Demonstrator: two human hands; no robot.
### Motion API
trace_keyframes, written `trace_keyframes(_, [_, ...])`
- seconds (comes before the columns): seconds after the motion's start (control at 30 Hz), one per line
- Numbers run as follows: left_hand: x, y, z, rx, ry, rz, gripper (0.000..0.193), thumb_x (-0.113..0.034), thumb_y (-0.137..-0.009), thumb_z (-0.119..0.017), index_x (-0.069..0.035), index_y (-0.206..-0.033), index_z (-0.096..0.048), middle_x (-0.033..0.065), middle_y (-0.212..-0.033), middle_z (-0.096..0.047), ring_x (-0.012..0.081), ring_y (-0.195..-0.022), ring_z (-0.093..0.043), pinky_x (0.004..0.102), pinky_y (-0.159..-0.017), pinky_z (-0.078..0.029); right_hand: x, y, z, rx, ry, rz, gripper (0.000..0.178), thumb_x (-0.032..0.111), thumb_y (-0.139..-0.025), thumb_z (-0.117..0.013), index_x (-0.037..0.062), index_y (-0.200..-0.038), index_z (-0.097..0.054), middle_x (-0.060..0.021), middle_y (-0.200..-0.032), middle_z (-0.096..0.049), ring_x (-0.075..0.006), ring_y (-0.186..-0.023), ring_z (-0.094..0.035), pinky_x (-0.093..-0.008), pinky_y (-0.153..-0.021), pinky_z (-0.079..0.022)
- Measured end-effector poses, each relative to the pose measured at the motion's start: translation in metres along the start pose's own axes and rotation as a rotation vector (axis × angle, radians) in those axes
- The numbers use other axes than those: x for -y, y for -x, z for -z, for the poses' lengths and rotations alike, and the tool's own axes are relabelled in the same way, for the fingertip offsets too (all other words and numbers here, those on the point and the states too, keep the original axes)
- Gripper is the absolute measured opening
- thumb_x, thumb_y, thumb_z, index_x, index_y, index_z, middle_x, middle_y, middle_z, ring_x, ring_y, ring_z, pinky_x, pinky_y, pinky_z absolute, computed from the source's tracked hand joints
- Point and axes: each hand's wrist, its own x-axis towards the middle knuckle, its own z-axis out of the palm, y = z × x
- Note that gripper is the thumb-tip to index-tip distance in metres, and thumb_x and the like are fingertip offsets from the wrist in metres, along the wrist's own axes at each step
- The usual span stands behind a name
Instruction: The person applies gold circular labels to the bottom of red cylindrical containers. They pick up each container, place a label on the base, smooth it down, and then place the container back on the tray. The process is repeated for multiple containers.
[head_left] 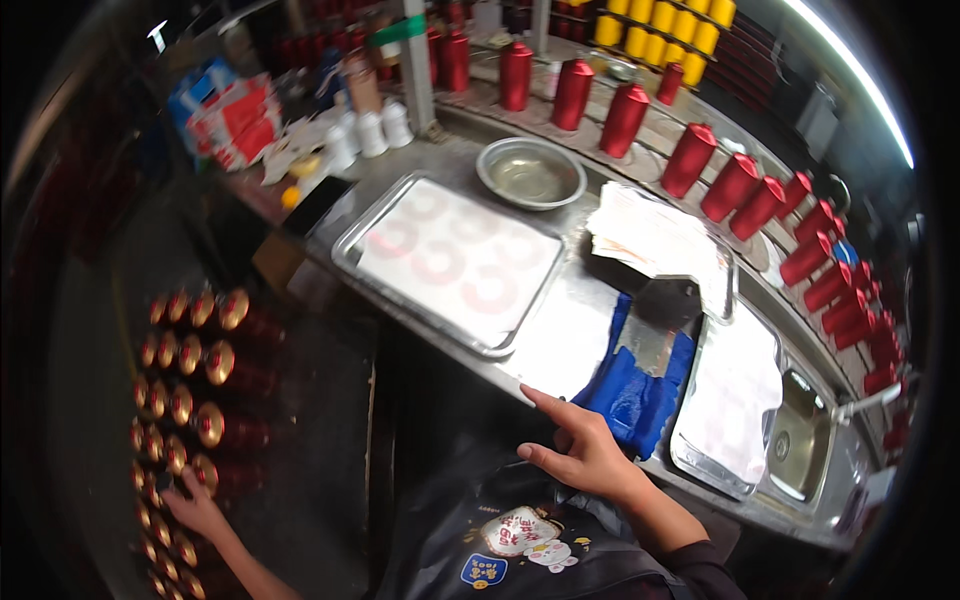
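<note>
Gold-rimmed red cylinders (pixel 210 425) sit left of the tray (pixel 492 349), in rows likely for easy reach; left hand (pixel 198 510) is at them, pinch or not indiscernible. Right hand (pixel 588 455), thumb and forefinger spread, empty, hovers this side of the tray, perhaps for balance. Red canisters (pixel 690 160) stand beyond.

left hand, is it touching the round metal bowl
No, the left hand is by the gold-ended red cylinders, well apart from the round metal bowl.
</note>
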Motion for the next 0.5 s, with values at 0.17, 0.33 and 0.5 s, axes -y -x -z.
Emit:
trace_keyframes(0.17, [-0.210, 0.006, -0.064, 0.086, 0.897, -0.093, 0.019, -0.010, -0.101, -0.061, 0.009, -0.104, -0.059, 0.0239, -0.118, -0.067, 0.0236, -0.109, -0.066, 0.0347, -0.095, -0.054, -0.006, 0.020, 0.045, -0.169, -0.633, -0.170, 0.050, 0.010, -0.092, -0.071, 0.0055, -0.141, -0.059, 0.0041, -0.090, -0.065, -0.0036, -0.068, -0.051, -0.0211, -0.061, -0.043])
trace_keyframes(0.33, [-0.490, 0.092, -0.202, 0.803, 1.357, -0.469, 0.031, -0.003, -0.091, -0.070, 0.003, -0.117, -0.054, 0.0174, -0.123, -0.064, 0.0222, -0.111, -0.063, 0.0374, -0.102, -0.047, -0.044, 0.062, 0.090, -0.550, -0.805, -0.273, 0.042, 0.010, -0.092, -0.064, -0.0010, -0.133, -0.062, 0.0005, -0.081, -0.062, -0.0047, -0.063, -0.049, -0.0201, -0.055, -0.038])
trace_keyframes(0.5, [-0.780, 0.157, -0.333, 0.787, 1.039, -0.831, 0.078, -0.043, -0.072, -0.088, 0.005, -0.122, -0.052, 0.0262, -0.127, -0.060, 0.0399, -0.118, -0.059, 0.0459, -0.101, -0.047, -0.098, 0.100, 0.111, -0.902, -0.871, -0.271, 0.039, 0.007, -0.091, -0.063, -0.0042, -0.128, -0.062, -0.0067, -0.080, -0.067, -0.0077, -0.052, -0.050, -0.0223, -0.047, -0.039])
